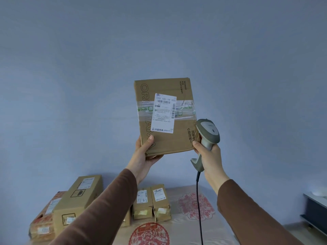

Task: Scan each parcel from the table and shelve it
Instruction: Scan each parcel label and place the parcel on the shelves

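I hold a flat brown cardboard parcel [180,117] up in front of the blue wall, its white shipping label [163,113] with barcodes facing me. My left hand [145,154] grips its lower left corner, thumb on the front face. My right hand [209,156] grips the handle of a grey barcode scanner [208,132], whose head sits beside the parcel's lower right edge. The scanner's black cable [199,206] hangs down toward the table. Several more cardboard parcels lie on the table below, among them a long box [77,200] and two small ones [152,202].
The table carries a beige cloth [185,225] with red paper-cut patterns. An orange printed box [44,220] lies at the far left, under the long box. A dark grey cabinet [315,211] stands at the right edge.
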Demonstrator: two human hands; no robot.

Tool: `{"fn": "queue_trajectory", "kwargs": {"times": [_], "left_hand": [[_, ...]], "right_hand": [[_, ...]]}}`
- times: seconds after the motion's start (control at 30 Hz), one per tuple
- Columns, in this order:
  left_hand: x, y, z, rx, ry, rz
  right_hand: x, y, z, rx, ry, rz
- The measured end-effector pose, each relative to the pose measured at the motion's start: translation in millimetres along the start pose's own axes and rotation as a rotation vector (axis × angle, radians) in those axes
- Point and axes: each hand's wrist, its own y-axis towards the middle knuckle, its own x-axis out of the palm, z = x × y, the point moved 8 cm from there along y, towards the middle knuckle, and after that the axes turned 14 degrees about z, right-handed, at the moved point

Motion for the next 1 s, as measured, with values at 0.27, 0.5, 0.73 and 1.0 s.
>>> {"fn": "queue_trajectory", "kwargs": {"times": [0.27,0.5,0.73,1.0], "left_hand": [[-20.2,0.7,25.5,0.094,-0.074,0.036],[-33.6,3.5,37.6,0.169,-0.067,0.05],[-44.9,0.4,25.7,0.205,-0.038,0.071],[-54.2,-5.2,17.2,0.208,-0.017,0.07]], "right_hand": [[29.3,-29.0,-19.6,-0.057,-0.03,-0.053],[47.5,-66.7,-49.6,-0.244,-0.091,-0.049],[98.6,-119.6,-82.1,-0.352,-0.137,-0.239],[118.2,-135.7,-80.1,-0.337,-0.114,-0.213]]}}
